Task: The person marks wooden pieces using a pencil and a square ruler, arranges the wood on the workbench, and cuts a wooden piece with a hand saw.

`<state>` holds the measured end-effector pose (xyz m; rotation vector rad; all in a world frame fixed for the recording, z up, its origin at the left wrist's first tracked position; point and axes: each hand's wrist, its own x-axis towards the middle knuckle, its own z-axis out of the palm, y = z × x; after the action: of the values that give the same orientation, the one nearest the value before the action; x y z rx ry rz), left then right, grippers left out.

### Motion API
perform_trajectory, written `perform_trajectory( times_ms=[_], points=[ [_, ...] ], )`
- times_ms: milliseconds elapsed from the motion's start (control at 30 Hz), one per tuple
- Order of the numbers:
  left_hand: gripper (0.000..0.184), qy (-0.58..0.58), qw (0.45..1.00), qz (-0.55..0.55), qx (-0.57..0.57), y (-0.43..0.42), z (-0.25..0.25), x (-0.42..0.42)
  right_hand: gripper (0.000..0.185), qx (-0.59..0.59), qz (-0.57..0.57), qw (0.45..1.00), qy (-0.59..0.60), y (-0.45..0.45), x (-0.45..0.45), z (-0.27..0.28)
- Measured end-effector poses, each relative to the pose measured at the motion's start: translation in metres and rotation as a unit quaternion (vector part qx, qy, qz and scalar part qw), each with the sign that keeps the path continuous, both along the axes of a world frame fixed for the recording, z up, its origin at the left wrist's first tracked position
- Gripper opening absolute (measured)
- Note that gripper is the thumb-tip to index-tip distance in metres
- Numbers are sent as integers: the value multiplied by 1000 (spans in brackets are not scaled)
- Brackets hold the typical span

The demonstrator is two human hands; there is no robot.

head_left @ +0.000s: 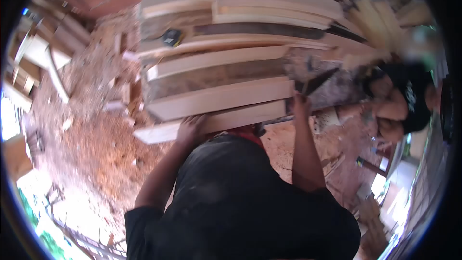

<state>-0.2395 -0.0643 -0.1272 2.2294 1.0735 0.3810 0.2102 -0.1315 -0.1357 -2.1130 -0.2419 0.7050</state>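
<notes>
Close to my body, a pale wooden board (245, 116) lies across the near side of the work surface, its left end sticking out past the others. My left hand (193, 127) is closed over this board, left of its middle. At the right end of the boards is my right hand (301, 101), its fingers bent around the end of a second board (221, 97) just behind the first; part of the grip is blurred. A dark tapered blade, like a handsaw (321, 82), lies just beyond my right hand.
More planed boards (274, 0) lie side by side farther back. A black and yellow tape measure (172, 37) sits on them at the left. At the right, another person (404, 96) in dark clothing is close by. Wood offcuts (126, 93) litter the reddish ground.
</notes>
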Motion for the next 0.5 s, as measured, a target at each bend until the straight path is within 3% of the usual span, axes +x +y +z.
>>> perform_trajectory(
  times_ms=[67, 133, 200, 233, 267, 300, 333, 367, 400, 500],
  points=[
    [75, 22, 999, 7, -30, 1, -2, -1, 40, 34, -53, 997, 37, -2, 1, -21],
    [76, 36, 999, -3, -33, 4, -12, -3, 39, 43, -71, 995, 57, 9, -17, -1],
    [79, 63, 997, -21, -29, 1, -22, -11, 39, 72, -50, 993, 78, 2, -8, -31],
    [81, 82, 996, -35, -24, 1, -29, -13, 41, 32, -28, 999, 0, -4, 1, -68],
    [82, 82, 996, -39, -17, 2, -33, -16, 42, 34, -45, 997, 54, 2, -10, -42],
    [83, 79, 996, -42, -9, 1, -40, -21, 41, 15, -44, 998, -29, 0, -9, -66],
    [85, 81, 995, -59, 5, 3, -62, -32, 39, -27, -49, 997, -58, 2, -14, -56],
    [83, 71, 995, -62, 34, 4, -57, -32, 40, -73, -16, 975, -208, 3, -22, -47],
    [80, 64, 994, -71, 48, 6, -51, -37, 49, -86, -32, 967, -238, 2, -21, -58],
    [75, 94, 991, -60, 76, 8, -53, -68, 56, -75, -38, 985, -153, 6, -24, -46]
  ],
)
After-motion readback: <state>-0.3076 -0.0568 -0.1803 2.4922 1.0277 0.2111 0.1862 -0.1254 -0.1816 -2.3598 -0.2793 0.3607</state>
